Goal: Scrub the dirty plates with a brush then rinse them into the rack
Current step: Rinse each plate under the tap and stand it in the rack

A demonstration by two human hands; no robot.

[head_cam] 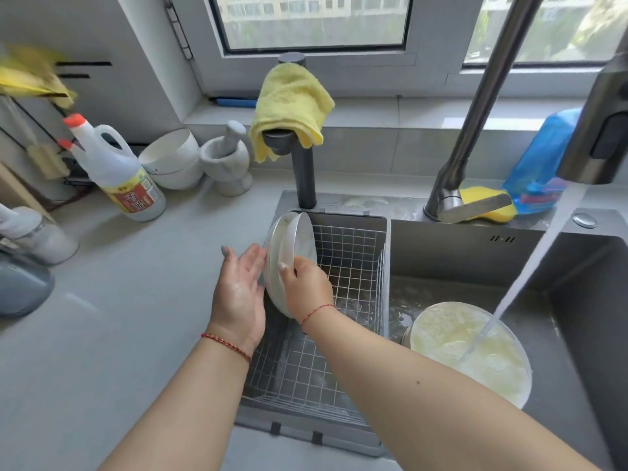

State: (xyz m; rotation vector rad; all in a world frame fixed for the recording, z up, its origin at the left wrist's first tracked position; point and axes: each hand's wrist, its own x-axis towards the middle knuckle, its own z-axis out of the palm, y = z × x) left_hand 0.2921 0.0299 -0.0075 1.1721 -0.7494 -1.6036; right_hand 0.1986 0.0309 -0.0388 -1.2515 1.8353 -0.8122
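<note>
At frame centre, the right hand grips the rim of a white round ceramic plate standing on edge at the left end of the wire-grid metal rack. The left hand, fingers straight, touches its back. Lower right, tap water streams onto a soapy white plate in the grey sink.

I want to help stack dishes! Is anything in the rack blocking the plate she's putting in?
Nothing visible blocks it. The plate, held on edge by the right hand, is already at the wire rack's left end, and the open left hand steadies it from outside. The rack space beside it holds no other dishes.
</note>
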